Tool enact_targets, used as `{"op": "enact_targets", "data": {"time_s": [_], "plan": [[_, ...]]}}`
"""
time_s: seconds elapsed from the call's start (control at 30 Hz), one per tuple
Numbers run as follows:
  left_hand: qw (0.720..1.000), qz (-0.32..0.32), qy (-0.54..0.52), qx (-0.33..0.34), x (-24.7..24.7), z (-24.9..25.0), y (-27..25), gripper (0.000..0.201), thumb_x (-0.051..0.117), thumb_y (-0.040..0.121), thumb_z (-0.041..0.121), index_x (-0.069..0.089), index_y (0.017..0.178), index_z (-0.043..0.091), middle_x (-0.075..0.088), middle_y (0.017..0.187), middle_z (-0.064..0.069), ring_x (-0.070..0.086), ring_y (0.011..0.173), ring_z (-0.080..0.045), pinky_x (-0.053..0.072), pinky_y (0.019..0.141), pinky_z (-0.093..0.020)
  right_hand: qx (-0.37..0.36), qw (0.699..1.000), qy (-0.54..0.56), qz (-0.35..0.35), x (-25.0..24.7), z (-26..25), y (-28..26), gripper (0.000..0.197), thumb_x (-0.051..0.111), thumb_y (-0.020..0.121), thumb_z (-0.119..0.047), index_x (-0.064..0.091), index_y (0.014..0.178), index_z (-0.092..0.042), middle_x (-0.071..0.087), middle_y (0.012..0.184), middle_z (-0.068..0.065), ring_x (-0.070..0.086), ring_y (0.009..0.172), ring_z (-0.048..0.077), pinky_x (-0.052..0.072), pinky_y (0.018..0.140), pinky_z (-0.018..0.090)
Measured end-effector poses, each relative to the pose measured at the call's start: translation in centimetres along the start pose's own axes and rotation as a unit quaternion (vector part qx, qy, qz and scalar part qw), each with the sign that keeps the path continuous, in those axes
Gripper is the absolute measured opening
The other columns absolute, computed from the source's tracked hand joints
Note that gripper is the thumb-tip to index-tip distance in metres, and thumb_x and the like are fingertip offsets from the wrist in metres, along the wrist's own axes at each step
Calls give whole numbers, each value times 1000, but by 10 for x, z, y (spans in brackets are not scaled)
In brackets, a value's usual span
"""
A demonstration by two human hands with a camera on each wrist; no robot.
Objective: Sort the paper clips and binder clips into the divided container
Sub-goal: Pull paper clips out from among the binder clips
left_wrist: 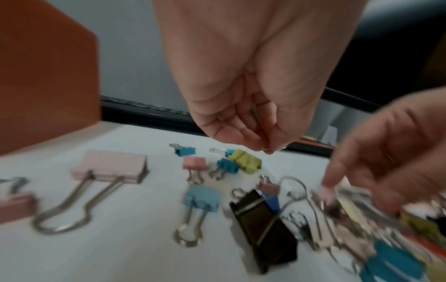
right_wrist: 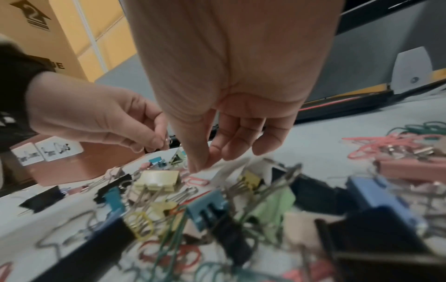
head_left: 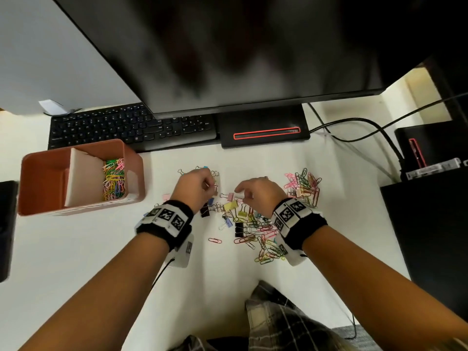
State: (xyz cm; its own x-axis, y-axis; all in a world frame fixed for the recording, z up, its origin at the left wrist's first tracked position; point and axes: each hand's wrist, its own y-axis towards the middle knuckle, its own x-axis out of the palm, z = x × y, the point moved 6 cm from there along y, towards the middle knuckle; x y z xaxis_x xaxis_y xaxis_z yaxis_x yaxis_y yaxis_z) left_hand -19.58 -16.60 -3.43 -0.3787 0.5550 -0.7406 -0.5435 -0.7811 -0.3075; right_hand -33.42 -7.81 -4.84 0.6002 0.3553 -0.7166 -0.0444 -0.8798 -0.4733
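The brown divided container (head_left: 35, 183) stands at the left, with colourful paper clips (head_left: 114, 178) in its right compartment; what lies in the other compartment is hidden. My left hand (head_left: 206, 184) hovers over scattered binder clips (left_wrist: 200, 198) and pinches a small clip, of which only a silver wire loop (right_wrist: 167, 141) shows. My right hand (head_left: 243, 196) hangs with relaxed fingers over the mixed pile of binder and paper clips (head_left: 248, 224), thumb tip (right_wrist: 196, 167) close to the desk, holding nothing. A pink binder clip (head_left: 231, 196) lies just under it.
More paper clips (head_left: 304, 186) lie heaped at the right. A keyboard (head_left: 131, 127) and a monitor base (head_left: 264, 133) border the far side, and cables (head_left: 367, 125) run to black boxes (head_left: 430, 224) on the right. A large pink binder clip (left_wrist: 111, 167) lies near the container's wall (left_wrist: 48, 76).
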Motion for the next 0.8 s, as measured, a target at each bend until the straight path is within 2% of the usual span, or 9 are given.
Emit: {"op": "enact_targets", "data": {"time_s": [0.1, 0.2, 0.3, 0.4, 0.53, 0.6, 0.7, 0.77, 0.8], "plan": [[998, 14, -61, -4, -15, -11, -18, 19, 62, 81, 5, 62, 95, 18, 64, 79, 1, 59, 68, -9, 44, 61, -4, 6, 999, -43, 18, 9, -3, 1, 27, 55, 88, -17, 60, 113, -27, 69, 103, 1, 60, 99, 22, 50, 88, 37], [999, -29, -34, 25, -7, -16, -37, 20, 63, 82, 6, 67, 93, 22, 62, 83, 7, 53, 70, 5, 40, 61, 0, 26, 998, -37, 35, 10, -4, 4, 18, 56, 88, -20, 63, 103, -26, 69, 102, 0, 60, 98, 23, 50, 85, 36], [997, -63, -29, 45, 17, -17, -60, 16, 65, 83, 11, 69, 90, 24, 61, 86, 8, 52, 71, 7, 38, 66, -5, 32, 998, -50, 23, 8, -7, 9, 16, 56, 88, -22, 67, 99, -22, 65, 106, 2, 58, 101, 23, 50, 87, 37], [995, -77, -47, 48, 39, -15, -69, 31, 63, 83, 10, 65, 109, 26, 63, 92, 5, 54, 74, -1, 40, 70, -9, 27, 998, -50, 9, 4, -8, 11, 16, 60, 87, -21, 69, 98, -16, 57, 112, 8, 55, 104, 26, 50, 89, 40], [990, -116, 18, 81, 58, -8, -63, 45, 53, 88, 8, 51, 130, 25, 62, 114, -7, 56, 101, -20, 46, 92, -31, 16, 999, -33, -3, 5, -8, 11, 14, 58, 86, -15, 68, 95, -11, 64, 106, 8, 59, 99, 25, 49, 87, 35], [990, -122, 34, 54, 57, -11, -55, 51, 48, 90, 7, 41, 137, 25, 57, 122, -9, 54, 108, -24, 44, 96, -32, 33, 999, -4, 9, 4, -5, 11, 14, 60, 85, -14, 66, 98, -12, 66, 102, 7, 60, 97, 24, 50, 85, 34], [993, -114, 11, 33, 44, -15, -47, 56, 54, 90, 11, 35, 140, 30, 59, 98, -2, 54, 84, -14, 45, 82, -22, 53, 998, 13, 16, 1, -5, 12, 16, 62, 86, -18, 67, 97, -7, 68, 98, 10, 62, 93, 26, 52, 84, 36], [996, -87, -11, 30, 32, -19, -46, 54, 59, 87, 12, 42, 135, 30, 58, 84, 4, 50, 70, -6, 38, 67, -9, 55, 998, -3, 1, 1, -6, 12, 18, 61, 86, -18, 70, 94, -4, 70, 95, 12, 63, 90, 27, 54, 82, 36], [997, -68, -20, 25, 26, -22, -48, 46, 61, 86, 12, 49, 128, 27, 58, 81, 4, 50, 68, -4, 35, 64, -6, 54, 998, -8, -3, 0, -5, 12, 17, 61, 86, -16, 71, 94, -4, 70, 95, 12, 63, 91, 27, 53, 82, 35]]}}
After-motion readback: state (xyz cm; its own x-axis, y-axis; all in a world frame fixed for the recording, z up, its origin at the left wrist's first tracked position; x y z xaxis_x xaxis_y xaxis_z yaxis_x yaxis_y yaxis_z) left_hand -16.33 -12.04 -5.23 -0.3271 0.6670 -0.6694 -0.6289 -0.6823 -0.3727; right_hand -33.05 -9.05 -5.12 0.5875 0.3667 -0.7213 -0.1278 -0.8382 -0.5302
